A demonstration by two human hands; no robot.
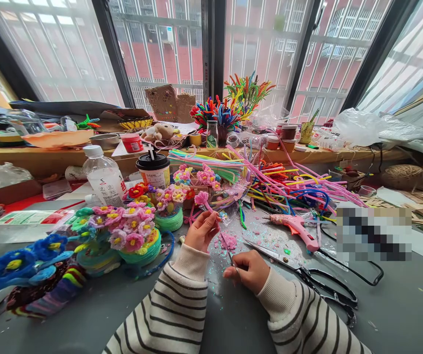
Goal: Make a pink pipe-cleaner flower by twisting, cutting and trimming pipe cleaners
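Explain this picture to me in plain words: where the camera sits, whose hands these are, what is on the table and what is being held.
There is one picture, taken by a camera worn on a person's head, looking forward and down, so the two striped sleeves at the bottom are that person's own arms. The left hand pinches a thin stem topped by a small pink fuzzy flower. The right hand grips the lower end of that stem, close to the grey table. Beside the right hand lie black-handled scissors and, further back, a pink glue gun. Pink fluff scraps lie between the hands. To the left stand finished flower bunches, behind them a capped cup, a plastic bottle and a heap of coloured pipe cleaners.
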